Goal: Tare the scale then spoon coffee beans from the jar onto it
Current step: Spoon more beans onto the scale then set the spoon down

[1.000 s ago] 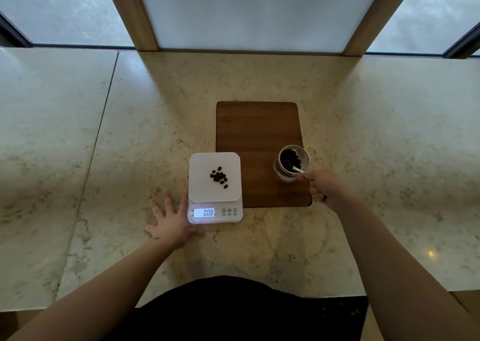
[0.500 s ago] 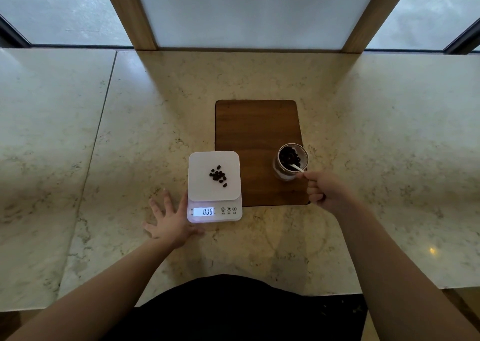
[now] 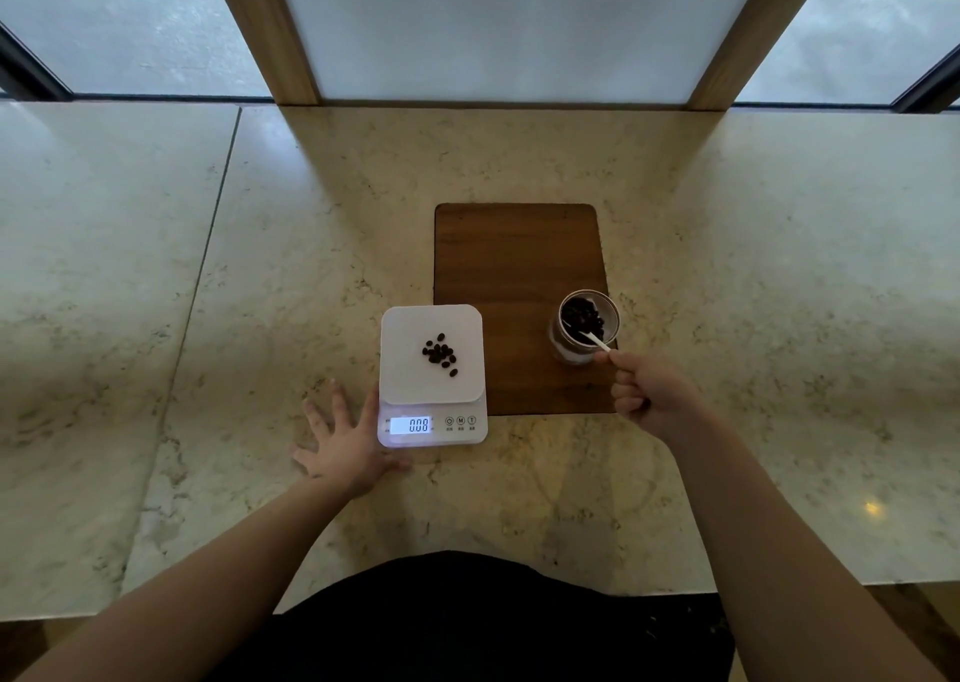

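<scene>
A white digital scale (image 3: pixel 405 328) sits on the marble counter with its lit display (image 3: pixel 411 425) showing digits. A small heap of dark coffee beans (image 3: pixel 440 353) lies on its platform. To the right, a glass jar (image 3: pixel 587 326) of beans stands on a wooden board (image 3: pixel 514 260). My right hand (image 3: pixel 652 395) is shut on a white spoon (image 3: pixel 597 341) whose bowl dips into the jar. My left hand (image 3: pixel 345 440) lies flat and open on the counter, its thumb against the scale's left side.
The marble counter (image 3: pixel 208 318) stretches wide on both sides, with a seam at the left. Wooden window posts (image 3: pixel 260 27) rise at the back edge. The counter's near edge runs just above my dark clothing.
Almost nothing has moved. My right hand has shifted slightly near the jar with the spoon still in the beans. The left hand stays flat beside the scale.
</scene>
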